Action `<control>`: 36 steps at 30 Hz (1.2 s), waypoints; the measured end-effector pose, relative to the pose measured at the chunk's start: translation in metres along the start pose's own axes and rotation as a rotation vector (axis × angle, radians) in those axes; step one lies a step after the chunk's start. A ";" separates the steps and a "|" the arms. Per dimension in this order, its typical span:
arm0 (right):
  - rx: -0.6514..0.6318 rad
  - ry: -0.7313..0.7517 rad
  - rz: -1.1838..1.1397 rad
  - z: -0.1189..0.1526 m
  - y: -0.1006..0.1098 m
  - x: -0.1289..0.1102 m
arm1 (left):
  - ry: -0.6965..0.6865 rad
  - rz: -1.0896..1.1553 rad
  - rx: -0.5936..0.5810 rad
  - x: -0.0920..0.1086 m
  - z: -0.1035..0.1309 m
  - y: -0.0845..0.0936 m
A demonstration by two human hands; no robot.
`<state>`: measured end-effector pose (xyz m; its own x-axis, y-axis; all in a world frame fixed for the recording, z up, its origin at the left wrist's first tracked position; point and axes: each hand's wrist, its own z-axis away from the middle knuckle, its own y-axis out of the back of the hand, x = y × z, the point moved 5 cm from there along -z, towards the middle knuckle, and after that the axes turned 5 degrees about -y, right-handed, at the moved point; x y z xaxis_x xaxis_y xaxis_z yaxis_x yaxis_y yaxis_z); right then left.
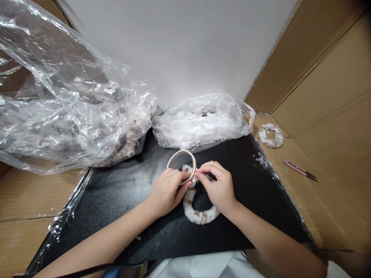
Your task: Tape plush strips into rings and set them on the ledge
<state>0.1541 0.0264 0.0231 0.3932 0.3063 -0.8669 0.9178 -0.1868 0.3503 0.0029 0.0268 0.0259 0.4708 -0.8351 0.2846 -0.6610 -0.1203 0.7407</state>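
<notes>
My left hand (pixel 169 189) grips a thin roll of tape (pixel 181 151), cream-coloured, tilted up on its edge above the black table. At the roll's right side, my right hand (pixel 218 185) is closed in a pinch, thumb and forefinger meeting at the tape's edge. Whether a loose tape end lies between those fingertips is too small to make out. Beneath both hands, a fluffy white and brown ring (pixel 199 217) rests on the table, its upper part partly covered by the fingers and the roll.
A large clear plastic bag (pixel 72 127) of fluffy brownish pieces stands at the left. Behind the hands lies a smaller bag (pixel 199 125) with white contents. On cardboard at right are another fluffy ring (pixel 264 141) and a pink-handled cutter (pixel 300 170). White fluff dots the black table (pixel 116 208).
</notes>
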 end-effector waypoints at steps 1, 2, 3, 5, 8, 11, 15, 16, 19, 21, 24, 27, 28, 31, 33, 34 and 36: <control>-0.012 -0.014 0.003 0.000 -0.001 0.002 | 0.001 -0.004 -0.003 0.000 0.000 0.000; -0.026 -0.028 0.009 -0.001 -0.002 0.003 | 0.000 -0.008 -0.006 0.000 0.000 0.000; -0.043 -0.037 0.017 -0.001 -0.004 0.005 | 0.000 -0.013 -0.009 0.000 0.000 -0.001; -0.089 -0.045 0.038 -0.002 -0.006 0.006 | 0.001 -0.023 -0.011 0.000 0.000 -0.001; -0.187 -0.040 0.079 -0.003 -0.006 0.003 | 0.013 -0.029 0.000 0.002 -0.001 0.000; -0.368 -0.019 0.062 -0.002 -0.005 -0.005 | 0.035 -0.024 0.015 0.002 -0.002 0.004; -0.556 -0.070 -0.144 -0.002 -0.005 -0.008 | 0.023 -0.012 0.010 -0.004 -0.005 0.015; -0.558 -0.122 -0.214 -0.003 -0.004 -0.004 | 0.001 0.005 -0.017 -0.006 -0.006 0.017; -0.436 -0.284 -0.402 -0.007 -0.001 0.010 | -0.050 0.052 -0.090 -0.012 -0.007 0.021; -0.341 -0.310 -0.434 -0.008 0.000 0.014 | -0.040 0.040 -0.098 -0.014 -0.008 0.022; -0.289 -0.208 -0.286 -0.006 -0.002 0.007 | -0.038 0.008 -0.122 -0.010 -0.010 0.020; -0.188 -0.087 -0.104 -0.004 -0.002 -0.003 | -0.056 -0.003 -0.171 -0.003 -0.012 0.015; -0.150 -0.063 -0.078 -0.004 -0.001 -0.005 | -0.057 -0.006 -0.187 -0.002 -0.012 0.014; -0.097 -0.044 -0.087 -0.005 0.003 -0.006 | -0.059 0.009 -0.210 -0.006 -0.009 0.013; -0.088 -0.049 -0.103 -0.006 0.006 -0.005 | -0.062 0.025 -0.193 -0.013 -0.007 0.016; -0.090 -0.052 -0.111 -0.006 0.008 -0.006 | -0.061 0.022 -0.175 -0.018 -0.006 0.018; -0.098 -0.065 -0.143 -0.006 0.012 -0.008 | -0.056 -0.008 -0.135 -0.027 -0.006 0.024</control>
<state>0.1623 0.0276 0.0365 0.2570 0.2612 -0.9304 0.9663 -0.0533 0.2519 -0.0222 0.0492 0.0401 0.4399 -0.8634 0.2469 -0.5711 -0.0568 0.8189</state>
